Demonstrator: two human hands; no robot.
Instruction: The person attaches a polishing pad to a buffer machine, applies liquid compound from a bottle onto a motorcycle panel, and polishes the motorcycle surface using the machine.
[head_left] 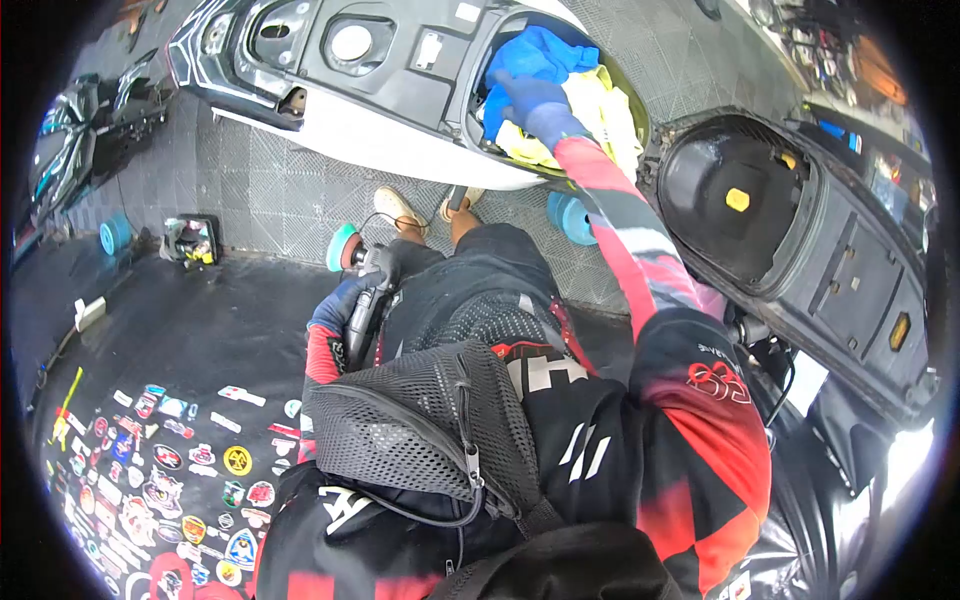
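My left hand (345,303), in a dark blue glove, is wrapped round a grey and black hand polisher (366,308) with a teal and red round pad (345,248). On the other side my right hand (532,100), also gloved in blue, reaches into the open storage compartment (636,108) of a white and black motorcycle. It touches a blue cloth (543,52) lying there beside yellow-green cloths (606,112). Its fingertips blend with the blue cloth, so whether they grip it is unclear.
An opened black seat (850,275) extends at the right. Blue round objects (572,217) and an open bag (190,240) lie on the floor. Another motorcycle (75,145) stands at the far left. Stickers (160,490) cover a dark surface at the lower left.
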